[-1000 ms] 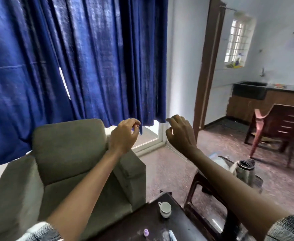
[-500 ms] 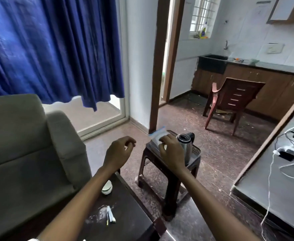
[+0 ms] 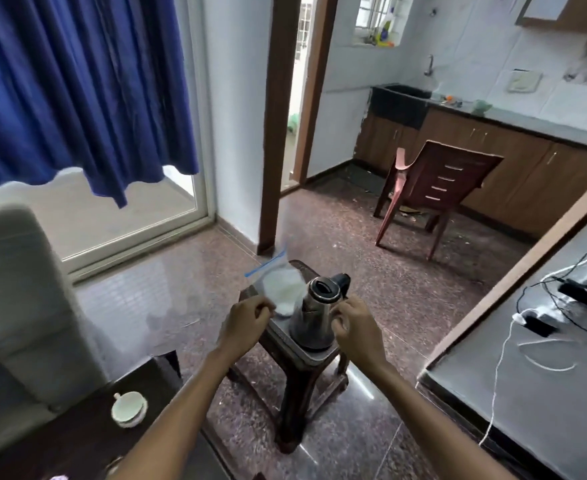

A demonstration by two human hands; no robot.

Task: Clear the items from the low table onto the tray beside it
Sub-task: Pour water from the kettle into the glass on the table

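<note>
A grey tray (image 3: 311, 355) rests on a dark plastic stool (image 3: 295, 389) to the right of the low dark table (image 3: 77, 441). The tray carries a steel kettle (image 3: 314, 317) and a clear zip bag (image 3: 281, 285) of white powder. My left hand (image 3: 245, 323) is curled on the tray's left rim, by the bag's corner. My right hand (image 3: 356, 325) is curled on the right rim, beside the kettle. A white cup (image 3: 129, 408) stands on the low table, apart from both hands. The table's near part is cut off by the frame.
A grey armchair (image 3: 18, 289) stands left of the low table. At the right is a grey surface (image 3: 545, 375) with chargers and cables. A brown plastic chair (image 3: 437, 188) and kitchen cabinets are farther back, across bare stone floor.
The view swung down and right from the curtain to the stool. Both hands dropped from in front of the curtain and closed on the two sides of the tray.
</note>
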